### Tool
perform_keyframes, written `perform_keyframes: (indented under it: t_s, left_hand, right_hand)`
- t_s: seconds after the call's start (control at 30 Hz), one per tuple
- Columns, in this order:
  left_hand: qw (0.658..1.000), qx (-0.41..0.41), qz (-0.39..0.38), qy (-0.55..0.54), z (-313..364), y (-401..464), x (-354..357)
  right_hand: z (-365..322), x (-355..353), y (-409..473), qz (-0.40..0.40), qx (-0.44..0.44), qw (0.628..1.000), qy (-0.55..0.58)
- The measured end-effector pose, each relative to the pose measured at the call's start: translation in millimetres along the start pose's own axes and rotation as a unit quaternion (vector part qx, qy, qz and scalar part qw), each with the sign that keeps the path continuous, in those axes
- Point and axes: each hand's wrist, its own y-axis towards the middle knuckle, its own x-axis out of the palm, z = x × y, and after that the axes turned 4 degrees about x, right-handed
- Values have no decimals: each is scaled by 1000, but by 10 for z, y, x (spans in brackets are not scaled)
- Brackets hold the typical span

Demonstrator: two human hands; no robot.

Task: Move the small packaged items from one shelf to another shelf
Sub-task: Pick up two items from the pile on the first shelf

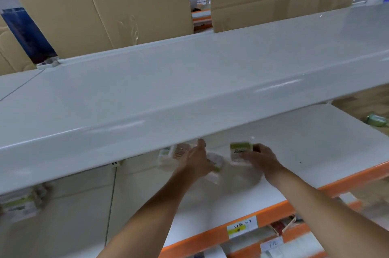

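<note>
Nearest edge: an orange shelf rail (271,213) runs across the lower right, with a white price label (242,227) bearing handwriting stuck to it; blurred goods sit below the rail.
Forearms: both bare arms reach forward and away over the lower shelf (315,144), a white board.
Left hand (197,161): it lies over a clear pack with a green label (214,165), thumb pointing up toward the upper shelf's lip; the fingers curl around the pack and hold it.
Right hand (261,157): it holds a pack with a green top band (240,152) from its right side, thumb on the pack's face and fingers behind it.
Third pack: a clear pack of thin sticks (172,155) stands just left of the left hand, partly under the upper shelf.
Where the packs are: all three sit at the middle of the lower shelf, close together, near its back.
What stands in the way: the upper shelf (189,80), wide and glossy white, overhangs the lower one and hides the tops of the packs and the left fingertips.
Lower left: more green-labelled packs (19,205) sit blurred on a neighbouring shelf bay.
Right side: a green object (376,120) lies on the wooden floor.
Farthest: tall cardboard boxes (105,5) stand behind the upper shelf, with a narrow gap between them; a blue upright (27,32) shows at the left.
</note>
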Motion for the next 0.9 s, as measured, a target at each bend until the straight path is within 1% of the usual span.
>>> perform_keyframes:
  t_s: [0.07,0.1,0.13,0.2,0.23,0.27,0.3,0.37,0.43,0.5,0.53,0.67,0.8,0.9]
  left_hand:
    - [997,-3,-36,65,16,-34,-52]
    - [993,-8,-38,110,15,-46,-57]
    - [988,-15,-28,153,14,-56,-55]
    - [978,-23,25,204,10,-89,-37]
    - [978,-11,56,203,5,-109,-22]
    - [979,19,79,184,-2,-129,-6]
    - [982,62,84,156,-9,-145,11]
    - [983,142,38,110,1,-168,35]
    - [981,157,-30,111,33,-187,34]
    - [978,148,-69,128,41,-178,34]
    - [979,140,-73,125,38,-176,29]
    - [993,82,-61,57,-25,-234,-24]
    - [998,19,-61,7,-136,-340,-94]
    - [997,-20,-66,-38,-224,-481,-127]
  right_hand:
    - [51,-7,-23,-8,4,1000,-3]
    - [76,-3,-26,-8,4,1000,-3]
    - [97,4,-30,-4,1,1000,-4]
    - [126,11,-32,2,-6,1000,-10]
    - [134,15,-31,3,-10,1000,-12]
    - [139,19,-29,4,-12,1000,-14]
    - [142,23,-25,5,-14,1000,-15]
    - [148,29,-16,1,-16,1000,-19]
    - [152,36,-1,-4,-22,1000,-22]
    - [153,45,7,-9,-24,999,-23]
    - [156,47,9,-10,-26,999,-25]
    - [175,41,8,-17,-36,999,-36]
    - [171,5,3,-40,-40,998,-35]
    - [163,-9,-69,-53,-50,995,-74]
